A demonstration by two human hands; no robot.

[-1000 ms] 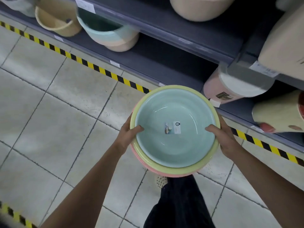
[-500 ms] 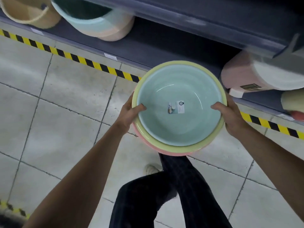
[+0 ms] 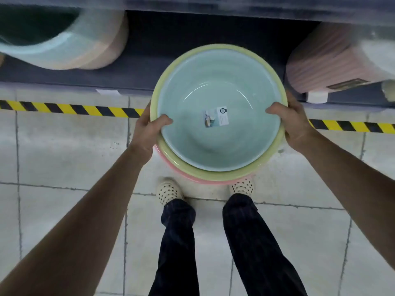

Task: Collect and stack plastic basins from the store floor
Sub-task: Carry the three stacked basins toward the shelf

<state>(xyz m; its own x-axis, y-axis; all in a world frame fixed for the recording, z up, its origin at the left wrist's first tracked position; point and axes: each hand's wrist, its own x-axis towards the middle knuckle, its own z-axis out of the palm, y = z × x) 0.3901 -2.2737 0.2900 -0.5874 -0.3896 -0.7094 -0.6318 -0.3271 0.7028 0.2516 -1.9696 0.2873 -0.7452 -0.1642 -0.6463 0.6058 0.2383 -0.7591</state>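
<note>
I hold a nested stack of basins [image 3: 218, 133] in front of me, level and facing up. A mint-green basin with a small label [image 3: 215, 119] at its bottom sits inside a yellow basin [image 3: 215, 176], which sits inside a pink basin [image 3: 210, 182] showing only at the near rim. My left hand [image 3: 147, 133] grips the stack's left rim, thumb inside the green one. My right hand [image 3: 292, 124] grips the right rim the same way. The stack hangs over the floor, its far edge above the bottom shelf's front.
A dark bottom shelf [image 3: 132, 75] runs across the top, with nested mint and peach tubs [image 3: 64, 45] at left and a ribbed pink bin [image 3: 333, 63] at right. Yellow-black hazard tape [image 3: 70, 108] lines the tiled floor. My legs and spotted shoes [image 3: 170, 190] stand below the stack.
The view has swung to face the shelf squarely and looks more steeply down. The stack stays in both hands and has come closer to the shelf's gap. Both feet now stand side by side.
</note>
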